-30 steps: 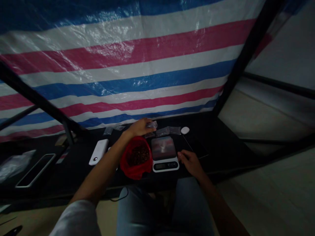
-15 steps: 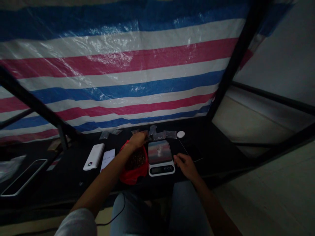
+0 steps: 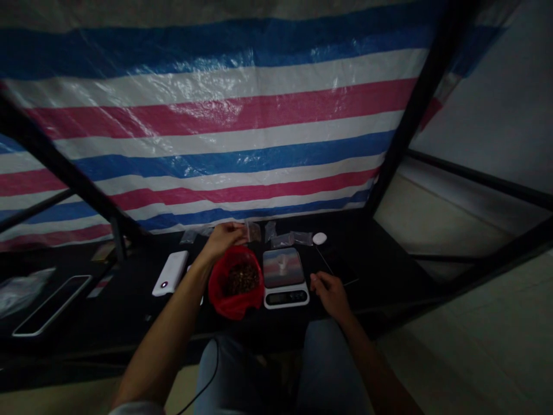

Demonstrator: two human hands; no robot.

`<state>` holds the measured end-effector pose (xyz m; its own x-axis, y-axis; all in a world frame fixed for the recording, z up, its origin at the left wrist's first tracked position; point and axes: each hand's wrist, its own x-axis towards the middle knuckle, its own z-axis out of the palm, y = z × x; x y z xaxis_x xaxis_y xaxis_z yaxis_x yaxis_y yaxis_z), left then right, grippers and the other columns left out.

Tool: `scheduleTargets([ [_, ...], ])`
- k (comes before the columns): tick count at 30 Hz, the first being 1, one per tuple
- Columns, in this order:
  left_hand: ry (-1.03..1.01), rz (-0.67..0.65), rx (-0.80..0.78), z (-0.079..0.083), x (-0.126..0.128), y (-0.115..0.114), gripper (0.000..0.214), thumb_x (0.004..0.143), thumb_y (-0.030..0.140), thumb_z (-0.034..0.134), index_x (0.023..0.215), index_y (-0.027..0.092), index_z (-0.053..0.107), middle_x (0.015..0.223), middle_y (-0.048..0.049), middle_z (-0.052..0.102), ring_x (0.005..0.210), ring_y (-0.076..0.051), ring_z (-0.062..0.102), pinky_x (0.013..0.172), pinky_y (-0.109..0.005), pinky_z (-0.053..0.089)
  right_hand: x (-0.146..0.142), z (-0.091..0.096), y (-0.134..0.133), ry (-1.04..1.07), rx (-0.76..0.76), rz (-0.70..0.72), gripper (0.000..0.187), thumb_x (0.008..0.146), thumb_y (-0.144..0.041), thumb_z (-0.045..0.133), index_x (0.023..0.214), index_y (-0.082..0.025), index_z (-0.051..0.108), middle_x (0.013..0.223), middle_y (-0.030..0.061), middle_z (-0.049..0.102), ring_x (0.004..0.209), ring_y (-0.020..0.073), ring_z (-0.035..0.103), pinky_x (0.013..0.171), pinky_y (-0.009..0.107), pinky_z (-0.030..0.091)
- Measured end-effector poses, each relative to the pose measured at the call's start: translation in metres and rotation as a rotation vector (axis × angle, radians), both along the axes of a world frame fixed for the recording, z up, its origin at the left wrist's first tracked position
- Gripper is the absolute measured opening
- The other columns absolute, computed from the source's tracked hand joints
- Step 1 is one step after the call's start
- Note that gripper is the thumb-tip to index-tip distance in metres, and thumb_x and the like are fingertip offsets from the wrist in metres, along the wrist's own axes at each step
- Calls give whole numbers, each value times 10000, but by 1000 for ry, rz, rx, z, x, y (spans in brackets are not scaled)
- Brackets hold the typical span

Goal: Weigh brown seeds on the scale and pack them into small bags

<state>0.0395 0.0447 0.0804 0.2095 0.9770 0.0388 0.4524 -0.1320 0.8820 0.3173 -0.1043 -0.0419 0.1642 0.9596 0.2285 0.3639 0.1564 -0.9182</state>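
My left hand (image 3: 225, 237) is closed, pinching a small clear plastic bag (image 3: 254, 231) by its left edge behind the red bag. The red bag (image 3: 219, 288) is open at the top, with many small brown pieces (image 3: 242, 279) inside. Right of it is a white digital scale (image 3: 270, 300) with a shiny platform; a small pale spot on the platform could be an object or a reflection. My right hand (image 3: 330, 293) rests beside the scale's right edge with curled fingers. Whatever those fingers hold, if anything, is hidden.
Several small clear bags (image 3: 283, 240) lie along the back, beside a white rounded object (image 3: 319, 238). To the left are a white power bank (image 3: 170, 273), a white-framed dark device (image 3: 52, 305) and crumpled clear plastic (image 3: 26, 292). A striped tarp (image 3: 259, 127) hangs behind the black table.
My left hand has moved left and back from the red bag's far edge, and a small clear bag now shows raised in its fingers. My right hand stays by the scale.
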Motion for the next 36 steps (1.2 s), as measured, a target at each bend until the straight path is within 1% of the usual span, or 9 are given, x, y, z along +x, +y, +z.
scheduleTargets([
  [2, -129, 27, -28, 0, 2, -34, 363, 720, 487, 717, 857, 167, 615, 810, -18, 695, 686, -125, 654, 673, -256, 563, -8, 9, -8, 10, 39, -51, 495, 929, -541, 491, 563, -212, 535, 512, -9, 498, 521, 147, 491, 545, 278, 368],
  [4, -419, 31, -180, -3, 10, -71, 443, 618, 461, 853, 842, 173, 601, 775, 12, 670, 659, -113, 646, 650, -249, 566, -21, 23, -18, 47, 87, -37, 491, 955, -511, 458, 572, -211, 529, 529, -4, 505, 520, 142, 485, 541, 278, 365],
  [7, -582, -33, -319, -10, 29, -119, 488, 573, 449, 920, 743, 173, 555, 672, 55, 608, 573, -77, 591, 594, -216, 543, -45, 47, -29, 86, 135, 123, 452, 967, -476, 458, 614, -207, 543, 563, -3, 518, 551, 140, 498, 555, 274, 374],
  [10, -605, -99, -360, -14, 40, -144, 498, 582, 457, 927, 695, 167, 539, 613, 52, 592, 539, -71, 562, 542, -191, 492, -65, 65, -32, 116, 73, 277, 376, 947, -464, 512, 676, -206, 546, 600, -12, 531, 570, 134, 500, 552, 260, 376],
  [14, -598, -108, -391, -16, 35, -152, 470, 578, 406, 940, 666, 154, 554, 615, 32, 621, 549, -70, 558, 534, -173, 444, -75, 73, -31, 81, -18, 337, 326, 941, -405, 538, 684, -205, 529, 612, -23, 509, 580, 125, 481, 541, 246, 355],
  [17, -589, -125, -440, -18, 27, -155, 402, 599, 357, 931, 701, 149, 602, 670, 9, 668, 600, -87, 602, 571, -181, 456, -77, 73, -32, -8, 6, 369, 289, 945, -338, 514, 694, -201, 554, 633, -13, 547, 605, 131, 508, 570, 252, 360],
  [25, -508, -54, -302, -19, 23, -155, 278, 618, 269, 876, 736, 174, 643, 673, 11, 692, 603, -117, 639, 611, -228, 505, -80, 75, -30, -182, 33, 334, 217, 832, -150, 527, 625, -204, 556, 602, -13, 593, 576, 130, 511, 569, 259, 340],
  [31, -557, -95, -393, -20, 19, -157, 320, 618, 314, 905, 780, 162, 674, 698, -7, 723, 616, -121, 654, 621, -229, 503, -80, 82, -32, -142, 26, 408, 278, 970, -298, 514, 723, -201, 597, 697, -2, 650, 654, 138, 584, 620, 255, 383],
  [36, -527, -84, -407, -21, 18, -160, 312, 628, 342, 908, 749, 150, 694, 678, -12, 712, 587, -102, 621, 577, -205, 468, -79, 78, -33, -228, 39, 426, 290, 963, -258, 478, 682, -205, 531, 659, -2, 591, 629, 137, 543, 594, 260, 343],
])
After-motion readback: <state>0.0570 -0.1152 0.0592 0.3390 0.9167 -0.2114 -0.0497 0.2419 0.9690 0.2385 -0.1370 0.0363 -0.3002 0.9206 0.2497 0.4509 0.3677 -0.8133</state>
